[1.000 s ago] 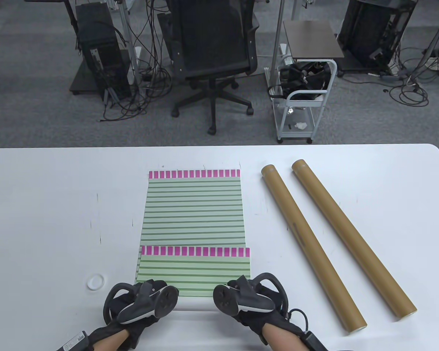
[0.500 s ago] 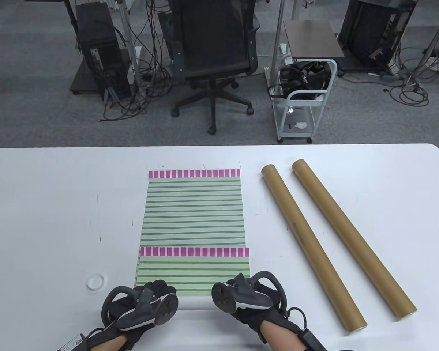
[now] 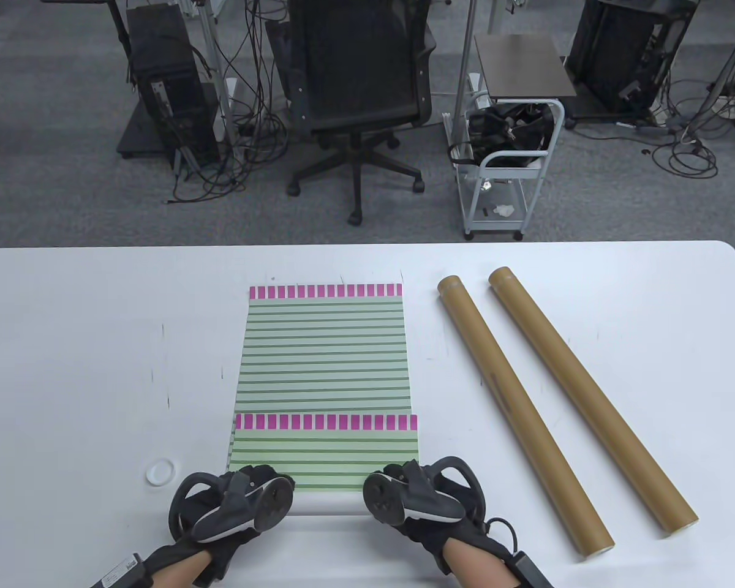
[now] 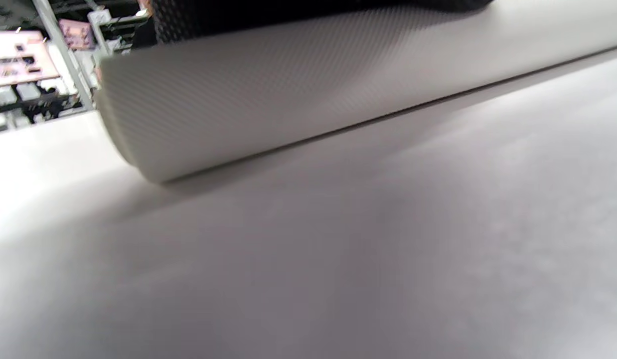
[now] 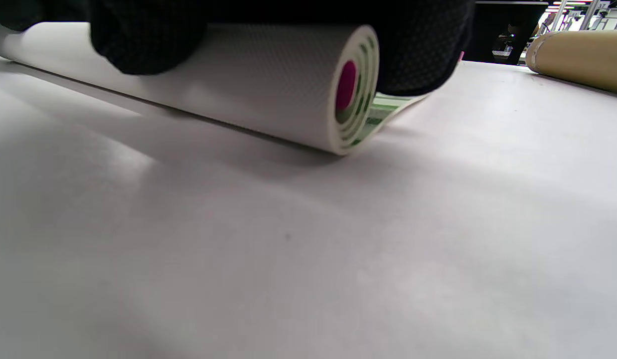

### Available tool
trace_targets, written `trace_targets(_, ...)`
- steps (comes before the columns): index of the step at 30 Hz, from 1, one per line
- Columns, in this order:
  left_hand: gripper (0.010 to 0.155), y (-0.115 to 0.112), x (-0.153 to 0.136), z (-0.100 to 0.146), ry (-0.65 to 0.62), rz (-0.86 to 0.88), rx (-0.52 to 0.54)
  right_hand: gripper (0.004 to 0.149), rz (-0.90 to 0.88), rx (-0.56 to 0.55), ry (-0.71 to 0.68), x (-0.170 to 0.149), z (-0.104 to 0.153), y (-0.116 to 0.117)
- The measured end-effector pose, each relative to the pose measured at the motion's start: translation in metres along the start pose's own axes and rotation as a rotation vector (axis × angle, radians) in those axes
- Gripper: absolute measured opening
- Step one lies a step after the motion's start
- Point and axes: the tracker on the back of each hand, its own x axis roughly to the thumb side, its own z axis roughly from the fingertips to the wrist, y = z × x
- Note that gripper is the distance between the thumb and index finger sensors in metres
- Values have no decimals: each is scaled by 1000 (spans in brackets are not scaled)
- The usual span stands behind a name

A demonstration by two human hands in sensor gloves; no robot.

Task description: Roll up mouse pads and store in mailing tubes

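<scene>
Risk: the roll [image 5: 248, 85] could slacken or go cone-shaped if pressure from the two hands is uneven, then jam at a tube [image 3: 520, 416] mouth. The roll lies on the worktop [image 3: 67, 367] at the frame's lower centre, part of the near pad [image 3: 324, 453]. The left hand [image 3: 233, 508] and right hand [image 3: 416, 499] are curled over its ends, fingers [image 5: 149, 37] gripping it. A second pad [image 3: 324, 349] lies flat beneath, above it in frame.

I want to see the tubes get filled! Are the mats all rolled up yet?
Not yet. Both hands, left hand and right hand, are rolling the near mat; a few turns show at its end. The far mat lies flat. Both tubes, inner and outer, lie untouched.
</scene>
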Motion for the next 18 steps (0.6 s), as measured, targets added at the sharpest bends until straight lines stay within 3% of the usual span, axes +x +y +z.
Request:
trace_targets(4,50,5,5,7,-16,-95,74,53,30,21,-17,3,-4,-2)
trace_targets(6,54,5,3,6,-16,-62,65,53,20,15,-12,2,-3,-2)
trace_targets(10,50,4,-3,2,2,25,34,56,-27,37,-3,-1,0,-3)
trace_targets(14,50,0,-7,-2,16,61,12,63,129,49,10,-1,4,-4)
trace_targets(18,50,-1,-8,-2,18,53,16,61,38,28,31,-10,2,-3)
